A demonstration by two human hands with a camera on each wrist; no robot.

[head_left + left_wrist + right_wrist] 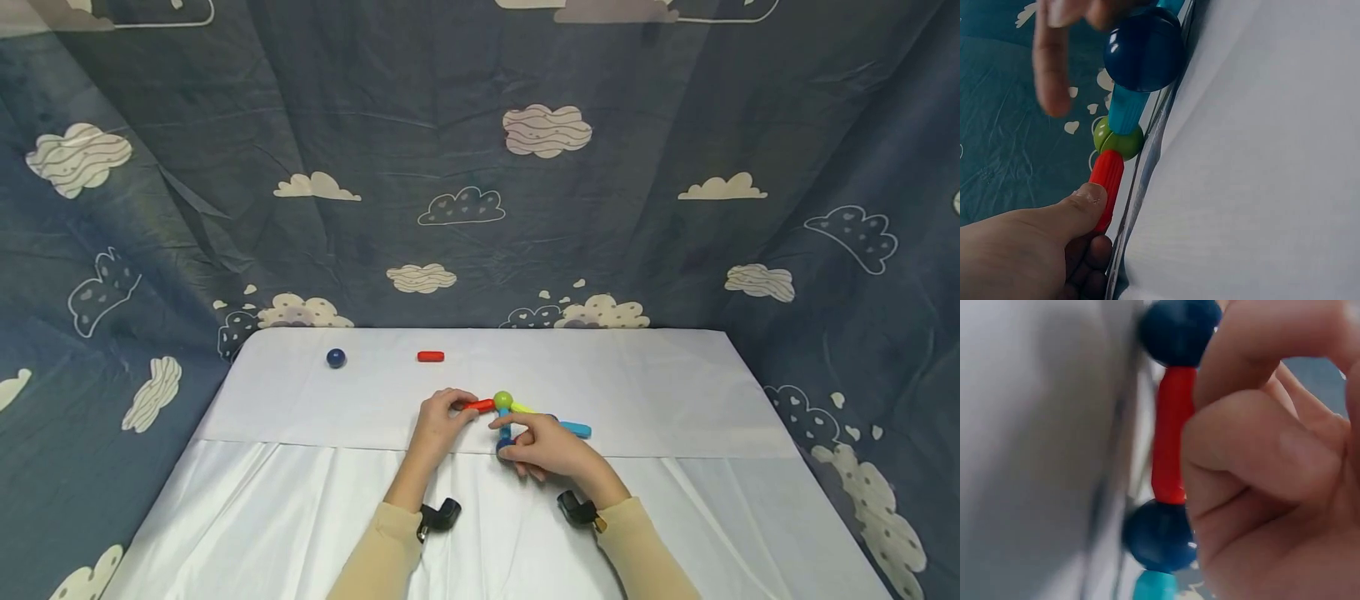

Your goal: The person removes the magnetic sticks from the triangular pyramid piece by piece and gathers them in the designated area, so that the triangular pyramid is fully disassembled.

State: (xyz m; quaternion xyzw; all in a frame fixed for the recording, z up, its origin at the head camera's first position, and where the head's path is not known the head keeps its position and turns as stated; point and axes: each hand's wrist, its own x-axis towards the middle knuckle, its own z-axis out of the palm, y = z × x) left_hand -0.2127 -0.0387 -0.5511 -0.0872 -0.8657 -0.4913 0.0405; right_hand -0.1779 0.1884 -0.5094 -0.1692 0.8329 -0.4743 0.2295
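Note:
In the head view my left hand [438, 425] pinches a red rod [480, 406] between thumb and fingers. The rod's far end joins a green ball [503, 400]. From that ball run a blue rod [505, 423] toward a navy ball [505, 447] and a yellow rod [520, 407] partly behind my right hand [547, 446]. The right thumb lies at the navy ball, its index finger stretched apart over the blue rod. The right wrist view shows another red rod [1174, 434] between two navy balls, beside the bent fingers. A light blue rod [576, 429] sticks out past the knuckles.
On the white-covered table [637, 375], a loose navy ball [336, 358] lies toward the back left. A separate red rod [431, 357] lies right of it. A dark cloud-print curtain [465, 125] hangs behind the table and along both sides.

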